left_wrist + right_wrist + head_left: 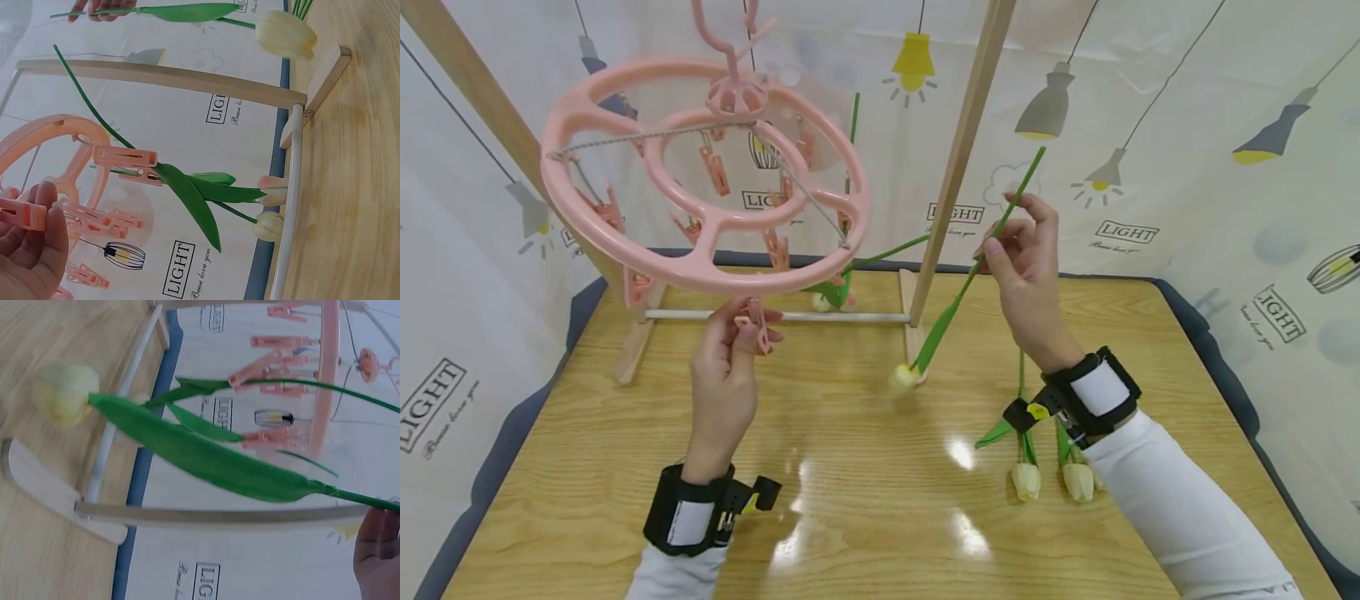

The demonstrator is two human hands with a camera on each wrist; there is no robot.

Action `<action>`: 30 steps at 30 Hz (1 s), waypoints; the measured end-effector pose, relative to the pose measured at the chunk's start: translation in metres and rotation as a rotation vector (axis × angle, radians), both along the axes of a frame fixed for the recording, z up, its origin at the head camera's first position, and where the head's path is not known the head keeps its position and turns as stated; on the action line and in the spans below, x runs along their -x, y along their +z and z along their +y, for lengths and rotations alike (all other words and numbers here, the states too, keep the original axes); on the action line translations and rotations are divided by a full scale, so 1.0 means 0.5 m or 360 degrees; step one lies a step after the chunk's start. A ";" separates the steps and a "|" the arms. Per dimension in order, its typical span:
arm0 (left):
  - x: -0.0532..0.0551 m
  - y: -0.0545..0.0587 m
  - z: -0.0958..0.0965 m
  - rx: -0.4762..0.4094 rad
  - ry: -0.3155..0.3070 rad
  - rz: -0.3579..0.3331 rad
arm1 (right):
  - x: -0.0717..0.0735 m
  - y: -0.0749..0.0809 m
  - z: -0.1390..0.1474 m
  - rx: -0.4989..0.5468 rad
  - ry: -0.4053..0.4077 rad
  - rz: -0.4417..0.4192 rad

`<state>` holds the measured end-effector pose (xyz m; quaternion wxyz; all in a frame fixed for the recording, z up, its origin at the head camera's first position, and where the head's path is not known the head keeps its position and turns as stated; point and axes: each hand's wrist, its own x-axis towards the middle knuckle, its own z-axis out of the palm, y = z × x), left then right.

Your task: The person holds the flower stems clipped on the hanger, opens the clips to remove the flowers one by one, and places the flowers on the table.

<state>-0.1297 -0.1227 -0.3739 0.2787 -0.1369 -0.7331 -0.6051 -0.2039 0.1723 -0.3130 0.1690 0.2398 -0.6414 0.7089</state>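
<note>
Only right wrist view crops the held tulip (206,457).

Head view bright, evenly lit; white glare patches on the glossy surface (865,517), so light probably from above. Shadows faint. Held bloom (904,379) is blurred there, soft in right wrist view too. Wrist views hazier, washed out; wooden post (187,76) bows with lens distortion in left wrist.

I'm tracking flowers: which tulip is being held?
The tulip held by the right hand; the others hang from pink clips or lie on the table.
</note>
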 end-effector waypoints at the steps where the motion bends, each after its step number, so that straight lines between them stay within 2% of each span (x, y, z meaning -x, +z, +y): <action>1: 0.000 0.000 0.000 -0.0010 -0.0006 0.0001 | 0.003 0.002 0.008 0.0002 -0.0020 0.0010; 7: 0.001 -0.002 0.000 -0.0045 -0.0032 0.0005 | 0.017 0.012 0.052 -0.0078 -0.0166 0.0020; 15: 0.002 0.002 -0.005 -0.0027 -0.0021 0.0011 | 0.046 0.019 0.114 -0.0322 -0.0455 -0.0088; 20: 0.001 0.005 -0.004 -0.0008 -0.0019 -0.0003 | 0.065 0.026 0.150 -0.0534 -0.0648 -0.0140; 30: -0.001 0.005 -0.002 0.0005 -0.0011 -0.0032 | 0.103 0.053 0.224 -0.0756 -0.0837 -0.0254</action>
